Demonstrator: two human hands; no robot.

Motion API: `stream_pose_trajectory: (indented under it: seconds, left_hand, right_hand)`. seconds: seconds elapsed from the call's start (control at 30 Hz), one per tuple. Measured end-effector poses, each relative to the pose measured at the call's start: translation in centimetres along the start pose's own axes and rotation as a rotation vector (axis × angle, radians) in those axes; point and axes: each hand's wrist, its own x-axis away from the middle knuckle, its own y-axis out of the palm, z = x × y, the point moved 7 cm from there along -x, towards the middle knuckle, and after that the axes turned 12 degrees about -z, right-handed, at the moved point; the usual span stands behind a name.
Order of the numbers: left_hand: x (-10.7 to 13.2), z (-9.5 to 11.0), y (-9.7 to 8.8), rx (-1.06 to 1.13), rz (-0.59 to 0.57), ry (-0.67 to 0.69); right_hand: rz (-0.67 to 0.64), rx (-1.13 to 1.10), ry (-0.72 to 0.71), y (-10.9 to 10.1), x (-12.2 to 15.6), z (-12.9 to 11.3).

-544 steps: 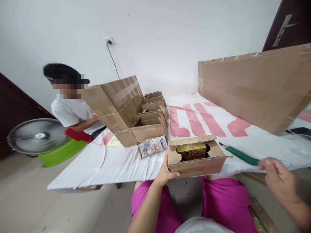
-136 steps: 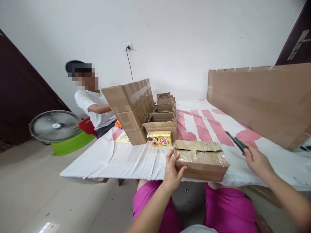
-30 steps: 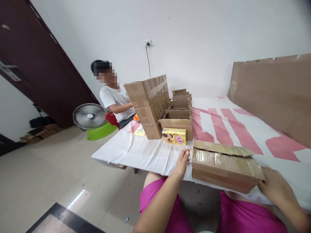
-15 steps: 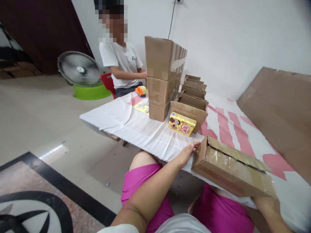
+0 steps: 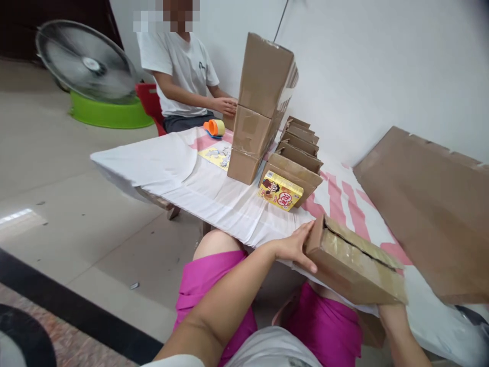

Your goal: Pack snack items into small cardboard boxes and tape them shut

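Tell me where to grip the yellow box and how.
Probably take the yellow box by its two short ends, from the near side: it stands on a long edge, and the open carton close behind seems to crowd its back face.

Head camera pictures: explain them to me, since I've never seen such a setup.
There is no robot: these are a person's bare hands, filmed by one camera worn on that person's head, looking forward and down. The left hand holds one end of a carton; the right hand is at the other end, its fingers hidden. On the white cloth stand a yellow packet, a row of open cartons, a taller stack of cartons and what looks like a tape dispenser. Another person sits beyond the stack.
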Motion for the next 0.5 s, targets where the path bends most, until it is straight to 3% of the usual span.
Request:
stream_pose_trajectory:
  seconds: [0.07, 0.13, 0.2, 0.33, 0.4, 0.5]
  left_hand:
    - [0.2, 0.2, -0.4, -0.002, 0.033, 0.024]
    - [0.3, 0.0, -0.6, 0.098, 0.037, 0.011]
    - [0.4, -0.6, -0.4, 0.254, -0.007, -0.05]
    - [0.7, -1.0, -0.4, 0.454, -0.018, -0.076]
    - [0.7, -0.9, -0.2, 0.469, -0.028, -0.056]
    - [0.6, -0.6, 0.1, 0.376, 0.003, -0.037]
  right_hand:
    - [0.152, -0.184, 0.055, -1.6, 0.3, -1.3]
    - [0.304, -0.553, 0.099, -3.7, 0.7, -2.9]
    - [0.371, -0.71, 0.108, -6.1, 1.0, -5.6]
    - [0.414, -0.807, -0.087, -10.6, 1.2, -10.9]
    - [0.417, -0.791, -0.149, -11.1, 1.3, -11.7]
    - [0.367, -0.782, -0.086, -9.4, 1.2, -9.8]
